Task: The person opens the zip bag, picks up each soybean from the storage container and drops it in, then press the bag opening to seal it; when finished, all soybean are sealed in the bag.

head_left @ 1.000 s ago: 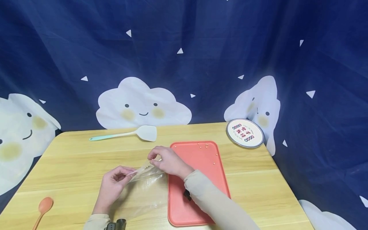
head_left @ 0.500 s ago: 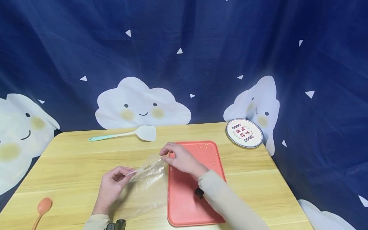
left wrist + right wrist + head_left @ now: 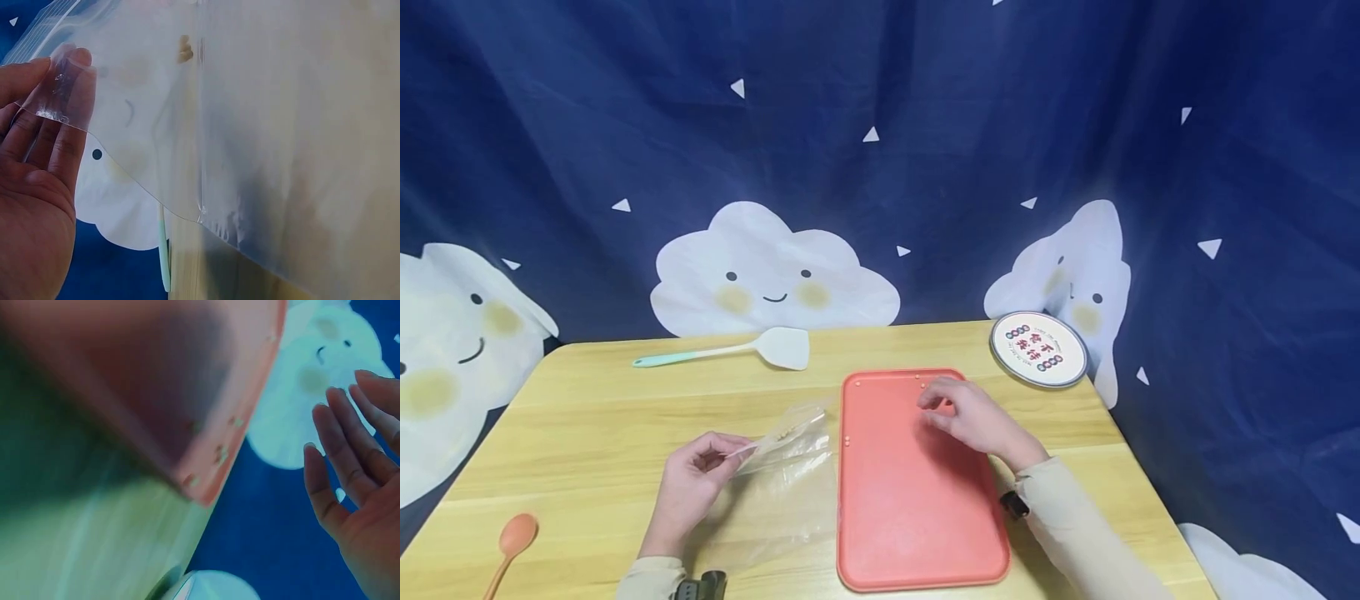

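My left hand (image 3: 692,483) pinches the edge of a clear plastic bag (image 3: 793,483) between thumb and fingers; in the left wrist view the bag (image 3: 262,125) shows a few small tan pieces (image 3: 185,50) inside. Over the upper right part of the red tray (image 3: 917,517), my right hand (image 3: 973,421) hovers with loosely bent fingers, holding nothing. Small pale pieces (image 3: 847,441) lie near the tray's left edge and others along its top edge, some hidden behind the right hand. In the right wrist view several pieces (image 3: 222,454) sit by the tray's corner.
A white spatula with a mint handle (image 3: 782,347) lies at the table's back. An oval plate with red lettering (image 3: 1039,348) rests at the back right corner. An orange spoon (image 3: 517,535) is at the front left. A blue cloud-print curtain (image 3: 940,167) hangs behind.
My right hand has let go of the bag and moved right, over the tray. Two small pieces now show at the tray's left edge. My left hand stays in place on the bag.
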The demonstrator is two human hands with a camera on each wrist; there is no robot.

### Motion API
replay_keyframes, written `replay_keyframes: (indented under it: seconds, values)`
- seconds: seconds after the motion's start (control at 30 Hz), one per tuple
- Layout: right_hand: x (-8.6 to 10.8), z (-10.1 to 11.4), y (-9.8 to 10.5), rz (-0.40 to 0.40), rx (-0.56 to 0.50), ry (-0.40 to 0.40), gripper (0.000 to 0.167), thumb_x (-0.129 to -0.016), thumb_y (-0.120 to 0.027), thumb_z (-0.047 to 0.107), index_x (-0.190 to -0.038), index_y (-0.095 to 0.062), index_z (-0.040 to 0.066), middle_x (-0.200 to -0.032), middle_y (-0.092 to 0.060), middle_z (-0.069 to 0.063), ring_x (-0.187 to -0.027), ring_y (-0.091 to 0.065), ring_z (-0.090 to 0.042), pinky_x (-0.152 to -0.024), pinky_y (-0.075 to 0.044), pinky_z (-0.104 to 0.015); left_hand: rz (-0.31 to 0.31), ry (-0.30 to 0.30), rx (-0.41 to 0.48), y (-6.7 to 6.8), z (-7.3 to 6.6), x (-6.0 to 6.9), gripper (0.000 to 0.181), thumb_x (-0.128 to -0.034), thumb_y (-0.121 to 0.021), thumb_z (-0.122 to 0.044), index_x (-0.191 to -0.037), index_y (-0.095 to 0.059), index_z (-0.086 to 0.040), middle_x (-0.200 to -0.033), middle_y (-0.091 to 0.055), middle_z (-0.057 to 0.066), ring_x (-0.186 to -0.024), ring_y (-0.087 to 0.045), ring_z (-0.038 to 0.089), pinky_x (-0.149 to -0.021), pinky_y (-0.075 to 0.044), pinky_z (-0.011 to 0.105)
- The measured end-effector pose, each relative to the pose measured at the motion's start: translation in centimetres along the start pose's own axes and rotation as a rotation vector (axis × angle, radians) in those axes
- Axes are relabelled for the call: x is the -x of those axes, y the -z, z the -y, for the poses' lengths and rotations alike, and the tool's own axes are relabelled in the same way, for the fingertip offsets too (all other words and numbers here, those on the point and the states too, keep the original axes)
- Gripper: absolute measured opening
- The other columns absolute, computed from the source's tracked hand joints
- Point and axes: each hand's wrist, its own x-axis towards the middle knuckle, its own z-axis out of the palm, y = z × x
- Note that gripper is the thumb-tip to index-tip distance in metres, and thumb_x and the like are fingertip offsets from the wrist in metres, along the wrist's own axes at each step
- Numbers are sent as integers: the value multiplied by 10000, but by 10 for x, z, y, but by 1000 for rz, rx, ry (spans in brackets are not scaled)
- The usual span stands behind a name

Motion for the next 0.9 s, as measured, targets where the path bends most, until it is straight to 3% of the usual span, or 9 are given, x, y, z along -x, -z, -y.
replay_keyframes:
  seconds: [0.17,0.43,0.73,0.9]
  values:
    - [15,-21,2,23,107,-29,163,-832,-764,36,-976,-692,62,-938,-651,14,-918,-627,-200,-829,-539,-403,-4,6,1,0,0,0,161,-795,-716,166,-788,-662,15,-920,-707,172,-844,-699,168,-766,-587,271]
    - [21,-44,-4,86,235,-58,172,-794,-780,18,-930,-702,88,-862,-628,33,-835,-581,-161,-793,-532,-377,-10,8,-5,0,-1,-1,154,-800,-716,160,-781,-660,18,-911,-702,183,-835,-697,160,-757,-585,247]
    - [19,-52,-10,108,308,-16,156,-803,-729,-25,-841,-656,108,-804,-584,47,-782,-583,-170,-722,-539,-354,3,-8,10,-1,-3,-1,142,-802,-717,159,-794,-661,28,-924,-701,194,-845,-697,149,-766,-583,248]
    - [19,-52,-10,114,313,-55,175,-811,-725,-19,-801,-629,127,-758,-543,63,-718,-547,-135,-660,-519,-321,2,-13,20,0,-2,0,154,-795,-704,184,-798,-660,36,-922,-699,205,-843,-699,154,-766,-585,259]
